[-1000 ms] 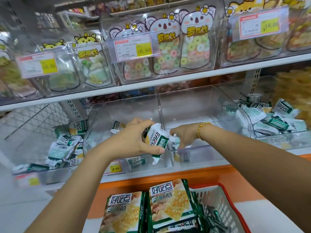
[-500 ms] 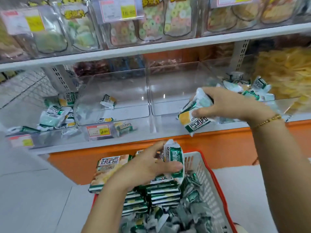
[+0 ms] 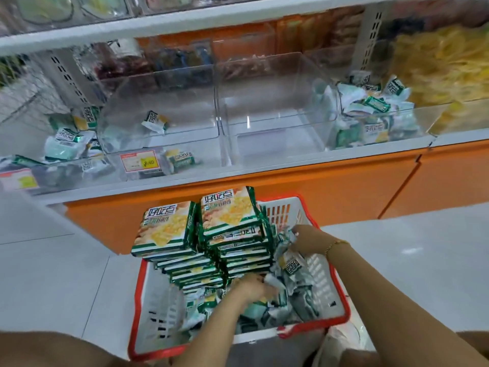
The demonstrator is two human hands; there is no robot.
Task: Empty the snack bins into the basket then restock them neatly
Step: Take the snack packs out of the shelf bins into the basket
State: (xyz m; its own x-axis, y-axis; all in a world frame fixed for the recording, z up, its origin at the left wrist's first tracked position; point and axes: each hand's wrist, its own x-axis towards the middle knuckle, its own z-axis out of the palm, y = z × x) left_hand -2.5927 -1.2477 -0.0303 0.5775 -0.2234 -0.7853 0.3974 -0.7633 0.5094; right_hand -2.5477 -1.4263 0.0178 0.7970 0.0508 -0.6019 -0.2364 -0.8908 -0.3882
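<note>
Both hands were down in the red-rimmed basket (image 3: 301,330). The left hand (image 3: 251,287) lay among loose snack packets (image 3: 299,295) and the right hand (image 3: 308,239) touched packets near the far wall, but blur hid their grips. Two stacks of boxes (image 3: 164,229) filled the basket's left side. Above, one clear bin (image 3: 185,83) held a single packet (image 3: 154,121).

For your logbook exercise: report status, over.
Right hand grips snack packets over basket; left hand blurred among them. Right bin not yet emptied. Box stacks crowd basket.
</note>
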